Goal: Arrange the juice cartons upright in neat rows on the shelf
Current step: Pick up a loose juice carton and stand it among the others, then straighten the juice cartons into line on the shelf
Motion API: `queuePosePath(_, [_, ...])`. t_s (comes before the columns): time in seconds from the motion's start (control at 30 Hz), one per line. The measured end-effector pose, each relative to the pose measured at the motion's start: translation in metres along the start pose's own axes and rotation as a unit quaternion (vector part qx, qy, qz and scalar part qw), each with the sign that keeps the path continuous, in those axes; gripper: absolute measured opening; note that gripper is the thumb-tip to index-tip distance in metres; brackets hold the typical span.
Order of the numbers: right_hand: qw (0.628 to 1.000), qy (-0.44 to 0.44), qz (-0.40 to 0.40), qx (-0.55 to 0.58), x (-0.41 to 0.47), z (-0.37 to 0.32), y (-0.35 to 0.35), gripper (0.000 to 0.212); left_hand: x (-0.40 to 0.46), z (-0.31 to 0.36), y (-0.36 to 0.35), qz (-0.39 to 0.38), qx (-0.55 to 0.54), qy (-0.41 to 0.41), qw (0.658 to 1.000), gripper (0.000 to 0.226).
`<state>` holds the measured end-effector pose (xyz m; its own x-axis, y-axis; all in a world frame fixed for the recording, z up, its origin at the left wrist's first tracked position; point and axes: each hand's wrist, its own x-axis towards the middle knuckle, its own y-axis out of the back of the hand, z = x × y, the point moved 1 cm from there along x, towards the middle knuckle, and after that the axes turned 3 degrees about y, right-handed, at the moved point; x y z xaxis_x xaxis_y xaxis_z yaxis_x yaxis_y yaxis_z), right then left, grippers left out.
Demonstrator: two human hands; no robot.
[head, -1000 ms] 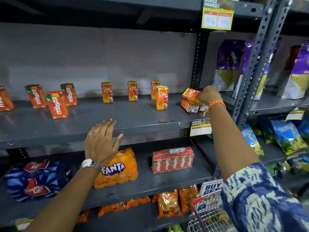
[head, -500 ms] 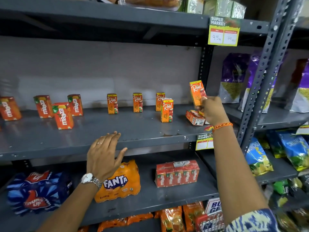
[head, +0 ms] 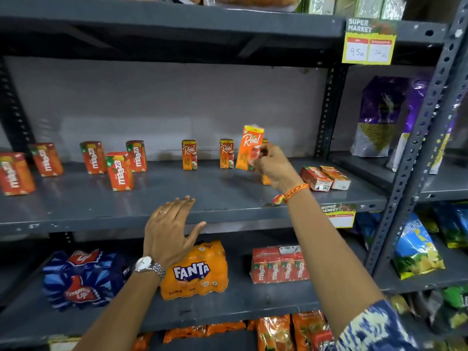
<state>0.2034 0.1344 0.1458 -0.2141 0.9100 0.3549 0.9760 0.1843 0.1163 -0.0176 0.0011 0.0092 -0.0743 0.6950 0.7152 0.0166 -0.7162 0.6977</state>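
My right hand (head: 272, 166) grips an orange Real juice carton (head: 249, 147), held upright just above the grey middle shelf (head: 177, 198). Two Real cartons (head: 189, 155) (head: 226, 153) stand upright at the back, and another one is mostly hidden behind my right hand. Two cartons (head: 316, 179) (head: 334, 177) lie flat at the shelf's right end. Several Maaza cartons (head: 119, 171) stand on the left part. My left hand (head: 169, 230) rests open, fingers spread, on the shelf's front edge, holding nothing.
Below are a Fanta pack (head: 196, 271), a Maaza multipack (head: 279, 266) and a Thums Up pack (head: 81, 279). A slotted upright post (head: 415, 153) bounds the shelf on the right, with purple bags (head: 379, 117) and snack bags (head: 417, 249) beyond. A price tag (head: 368, 41) hangs above.
My right hand lifted a lying Real carton from the shelf's right end, turned it upright and carried it left toward the standing Real cartons. My left hand stayed on the shelf edge.
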Motion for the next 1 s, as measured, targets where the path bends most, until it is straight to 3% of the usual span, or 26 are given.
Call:
queuePosePath(0.33, [0.987, -0.051, -0.040, -0.144, 0.021, 0.048, -0.049, 0.041, -0.001, 0.004, 0.004, -0.021, -0.020, 0.021, 0.999, 0.065])
queuePosePath(0.83, [0.968, -0.031, -0.080, -0.234, 0.015, 0.033, -0.039, 0.051, -0.001, 0.006, 0.005, -0.025, -0.024, 0.034, 0.999, 0.066])
queuePosePath(0.93, [0.979, 0.007, -0.019, -0.201, 0.004, 0.023, -0.006, 0.048, -0.001, 0.008, 0.003, -0.017, -0.020, 0.039, 0.999, 0.067])
queuePosePath(1.0, [0.956, 0.042, 0.081, -0.280, -0.004, 0.019, 0.028, 0.035, -0.001, 0.010, 0.002, -0.010, -0.019, 0.047, 0.999, 0.067])
